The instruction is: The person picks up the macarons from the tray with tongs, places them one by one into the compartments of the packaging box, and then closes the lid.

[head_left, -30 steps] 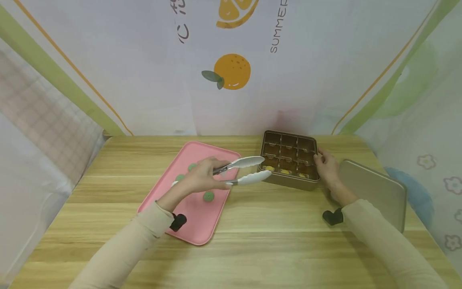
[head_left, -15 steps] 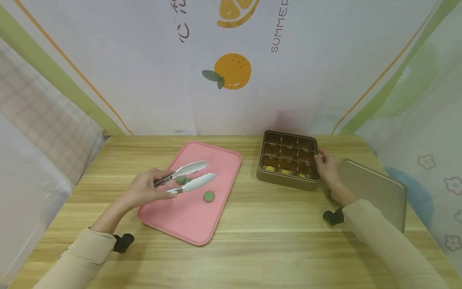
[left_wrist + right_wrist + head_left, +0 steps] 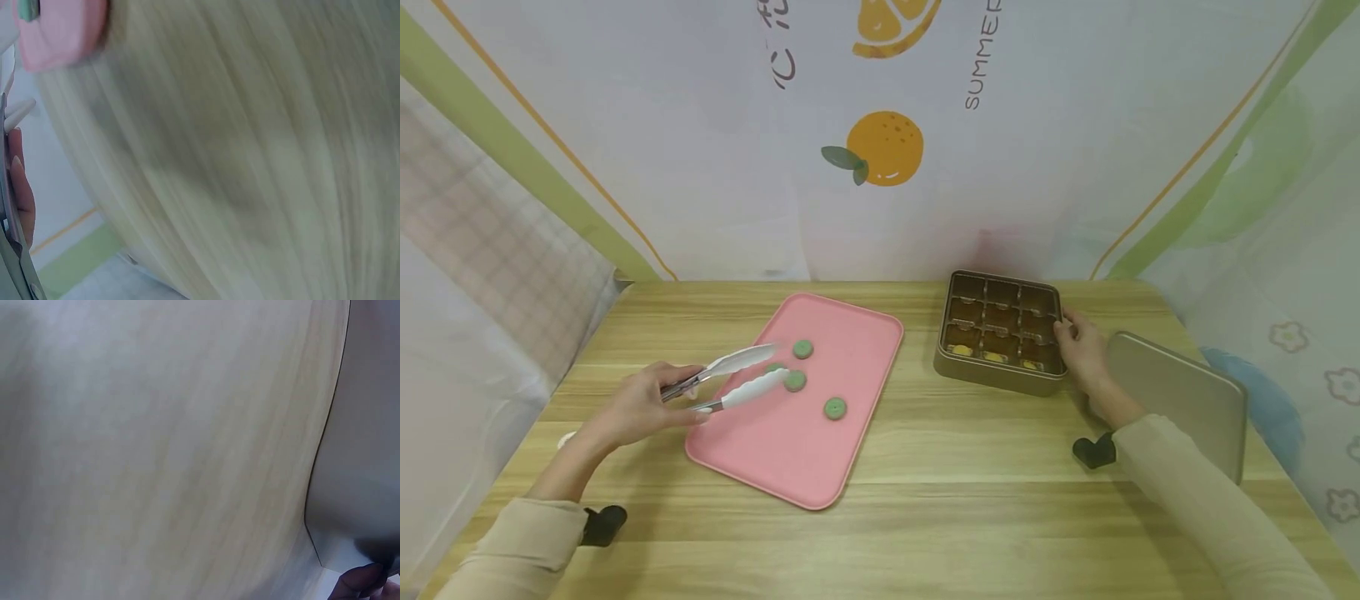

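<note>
left grip (image 3: 643,408) curls round spread tongs (image 3: 741,360) while right grip (image 3: 1084,352) holds the divided box (image 3: 996,377); a green disc (image 3: 835,408) could skid if the tongs pinch it off-centre.

Head view: I read one word, "SUMMER" (image 3: 983,54), in thin dark capitals on the white cloth (image 3: 715,192), running bottom to top, the last letter at the frame's top edge. Left of it, same cloth, dark brown Chinese characters (image 3: 782,67): I read the lower as 心; the upper is cut off, unreadable to me.
</note>
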`<action>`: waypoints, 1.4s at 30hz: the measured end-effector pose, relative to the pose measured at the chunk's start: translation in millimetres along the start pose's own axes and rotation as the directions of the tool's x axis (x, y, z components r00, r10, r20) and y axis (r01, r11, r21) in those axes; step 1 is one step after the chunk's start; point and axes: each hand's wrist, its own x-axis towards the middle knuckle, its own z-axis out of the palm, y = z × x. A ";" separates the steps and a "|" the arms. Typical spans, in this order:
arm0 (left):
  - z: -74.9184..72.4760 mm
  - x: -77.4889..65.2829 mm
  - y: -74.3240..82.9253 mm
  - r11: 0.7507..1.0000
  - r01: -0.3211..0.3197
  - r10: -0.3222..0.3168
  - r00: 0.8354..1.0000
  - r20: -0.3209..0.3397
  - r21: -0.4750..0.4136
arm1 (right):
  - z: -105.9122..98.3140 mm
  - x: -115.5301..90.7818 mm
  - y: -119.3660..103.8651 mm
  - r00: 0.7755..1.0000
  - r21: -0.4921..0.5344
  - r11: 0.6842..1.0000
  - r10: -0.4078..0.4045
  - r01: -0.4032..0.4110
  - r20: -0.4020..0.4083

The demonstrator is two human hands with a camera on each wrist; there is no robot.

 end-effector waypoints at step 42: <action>-8.3 17.5 -13.9 0.974 -0.131 0.122 0.991 0.059 0.187 | -0.1 -0.1 -0.2 1.000 -0.013 1.000 0.004 -0.004 -0.014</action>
